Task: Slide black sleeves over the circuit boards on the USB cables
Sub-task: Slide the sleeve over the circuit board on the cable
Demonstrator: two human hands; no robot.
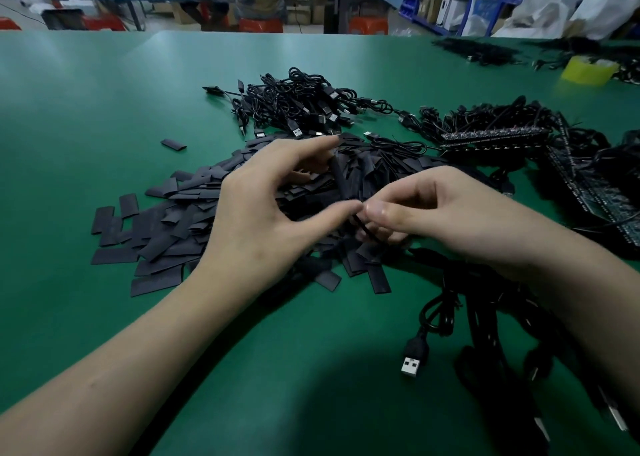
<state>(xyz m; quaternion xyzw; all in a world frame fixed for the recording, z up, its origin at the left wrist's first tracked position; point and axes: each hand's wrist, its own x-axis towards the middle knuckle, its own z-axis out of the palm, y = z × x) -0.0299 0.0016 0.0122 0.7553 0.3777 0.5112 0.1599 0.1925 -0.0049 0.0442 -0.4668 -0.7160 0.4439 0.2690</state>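
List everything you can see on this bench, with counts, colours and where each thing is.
table: one, green, under everything
loose sleeves: many, black, heap at centre-left
USB cables: many, black, heaps beyond sleeves and near right
circuit boards: several strips, dark, right
tape roll: one, yellow, far right
held sleeve: one, black, between the hands
left hand: pinches held sleeve
right hand: pinches thin cable

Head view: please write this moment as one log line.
step: sleeving | left hand: holds black sleeve | right hand: pinches cable | below: sleeve pile
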